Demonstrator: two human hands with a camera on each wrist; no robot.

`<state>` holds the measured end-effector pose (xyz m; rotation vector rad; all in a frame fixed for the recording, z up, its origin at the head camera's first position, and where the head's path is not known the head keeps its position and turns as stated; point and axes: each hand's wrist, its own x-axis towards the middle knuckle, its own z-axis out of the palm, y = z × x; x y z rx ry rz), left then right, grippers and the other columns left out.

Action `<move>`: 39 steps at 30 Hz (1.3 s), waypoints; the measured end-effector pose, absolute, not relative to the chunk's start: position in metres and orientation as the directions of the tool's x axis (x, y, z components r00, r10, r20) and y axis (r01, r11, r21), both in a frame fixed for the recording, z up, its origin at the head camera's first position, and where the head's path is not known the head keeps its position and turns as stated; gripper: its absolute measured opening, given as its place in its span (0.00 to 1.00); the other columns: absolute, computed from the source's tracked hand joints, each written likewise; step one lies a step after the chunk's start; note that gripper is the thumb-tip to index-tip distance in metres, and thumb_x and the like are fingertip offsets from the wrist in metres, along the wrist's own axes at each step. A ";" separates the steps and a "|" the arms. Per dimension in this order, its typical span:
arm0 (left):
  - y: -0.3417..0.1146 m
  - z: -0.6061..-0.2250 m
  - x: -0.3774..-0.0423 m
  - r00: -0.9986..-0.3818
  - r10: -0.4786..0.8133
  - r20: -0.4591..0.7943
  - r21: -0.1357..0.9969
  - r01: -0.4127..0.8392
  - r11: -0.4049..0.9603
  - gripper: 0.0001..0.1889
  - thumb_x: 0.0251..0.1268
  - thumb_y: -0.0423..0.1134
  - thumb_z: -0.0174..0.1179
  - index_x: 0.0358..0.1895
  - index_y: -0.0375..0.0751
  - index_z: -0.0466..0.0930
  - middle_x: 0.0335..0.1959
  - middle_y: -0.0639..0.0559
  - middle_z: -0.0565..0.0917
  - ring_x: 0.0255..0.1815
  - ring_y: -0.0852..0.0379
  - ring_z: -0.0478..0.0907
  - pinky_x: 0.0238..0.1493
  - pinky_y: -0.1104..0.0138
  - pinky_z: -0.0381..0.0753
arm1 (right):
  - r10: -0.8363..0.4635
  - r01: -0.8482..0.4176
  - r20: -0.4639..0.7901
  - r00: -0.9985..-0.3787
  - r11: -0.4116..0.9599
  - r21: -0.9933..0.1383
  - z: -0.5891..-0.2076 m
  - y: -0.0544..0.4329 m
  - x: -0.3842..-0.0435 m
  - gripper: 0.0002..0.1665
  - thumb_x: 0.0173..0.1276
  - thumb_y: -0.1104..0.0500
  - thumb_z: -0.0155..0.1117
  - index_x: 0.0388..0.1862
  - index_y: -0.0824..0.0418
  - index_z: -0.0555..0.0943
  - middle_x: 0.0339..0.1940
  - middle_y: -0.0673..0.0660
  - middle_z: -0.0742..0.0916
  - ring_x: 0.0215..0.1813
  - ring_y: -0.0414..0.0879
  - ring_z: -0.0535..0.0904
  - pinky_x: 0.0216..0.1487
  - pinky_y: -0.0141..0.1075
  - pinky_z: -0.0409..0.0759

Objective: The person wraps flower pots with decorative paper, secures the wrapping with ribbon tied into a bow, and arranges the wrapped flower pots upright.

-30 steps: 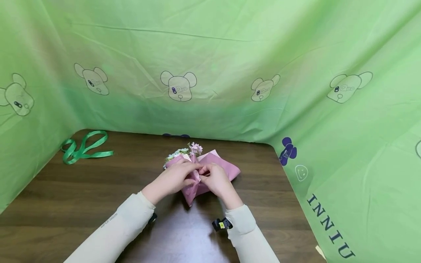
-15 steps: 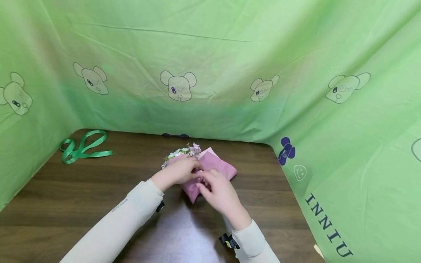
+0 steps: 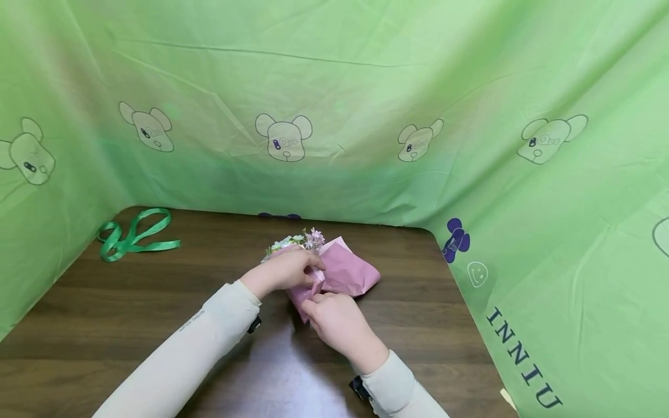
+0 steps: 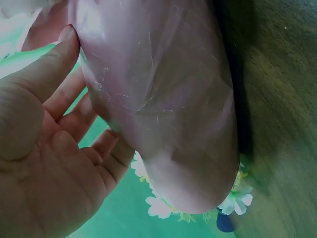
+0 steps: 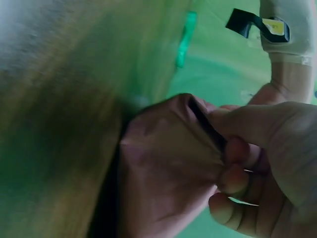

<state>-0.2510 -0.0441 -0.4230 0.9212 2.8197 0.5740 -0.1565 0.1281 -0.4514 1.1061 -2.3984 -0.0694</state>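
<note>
A small bouquet wrapped in pink paper lies on the table, its white and pale purple flowers (image 3: 315, 238) showing at the far end. My left hand (image 3: 284, 270) holds the edge of the pink wrapping paper (image 3: 349, 270) between thumb and fingers. In the left wrist view the paper (image 4: 173, 104) stands as a rounded sleeve with blossoms (image 4: 158, 207) peeking out beyond it. Nearer to me, my right hand (image 3: 338, 321) pinches the paper at the pointed lower end. The right wrist view shows the thumb and index finger at a fold in the paper (image 5: 163, 158); the stems are hidden.
A looped green ribbon (image 3: 130, 242) lies at the table's back left. Green printed cloth (image 3: 355, 75) walls in the brown wooden table (image 3: 428, 313) at the back and sides. A loose flap of the pink paper spreads to the right of the bouquet.
My right hand has drawn back from beside the left fingers, opened somewhat, then pinched the paper lower down. My left hand has turned slightly on the paper and stays at the bouquet.
</note>
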 end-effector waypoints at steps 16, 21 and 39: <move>-0.051 -0.428 -0.257 -0.778 0.628 0.004 0.471 0.556 0.685 0.17 0.64 0.44 0.71 0.55 0.52 0.86 0.61 0.54 0.84 0.60 0.53 0.78 0.62 0.58 0.75 | -0.436 -0.510 0.268 -0.859 0.779 -0.366 -0.452 0.138 -0.145 0.06 0.63 0.51 0.73 0.30 0.43 0.83 0.20 0.36 0.78 0.23 0.29 0.71 0.24 0.29 0.70; -0.053 -0.425 -0.257 -0.780 0.626 -0.017 0.467 0.547 0.694 0.17 0.64 0.44 0.71 0.56 0.52 0.86 0.71 0.49 0.76 0.66 0.50 0.76 0.66 0.56 0.73 | -0.309 -0.294 0.068 -0.949 0.779 -0.554 -0.459 0.127 -0.144 0.07 0.61 0.47 0.76 0.27 0.42 0.86 0.18 0.36 0.82 0.23 0.29 0.75 0.25 0.30 0.71; -0.051 -0.435 -0.255 -0.742 0.665 0.080 0.477 0.614 0.628 0.11 0.68 0.41 0.67 0.52 0.51 0.87 0.45 0.62 0.86 0.49 0.57 0.76 0.57 0.60 0.75 | -0.286 -0.328 0.174 -0.942 0.681 -0.655 -0.475 0.122 -0.140 0.12 0.61 0.62 0.72 0.20 0.52 0.82 0.13 0.41 0.80 0.17 0.27 0.68 0.22 0.25 0.68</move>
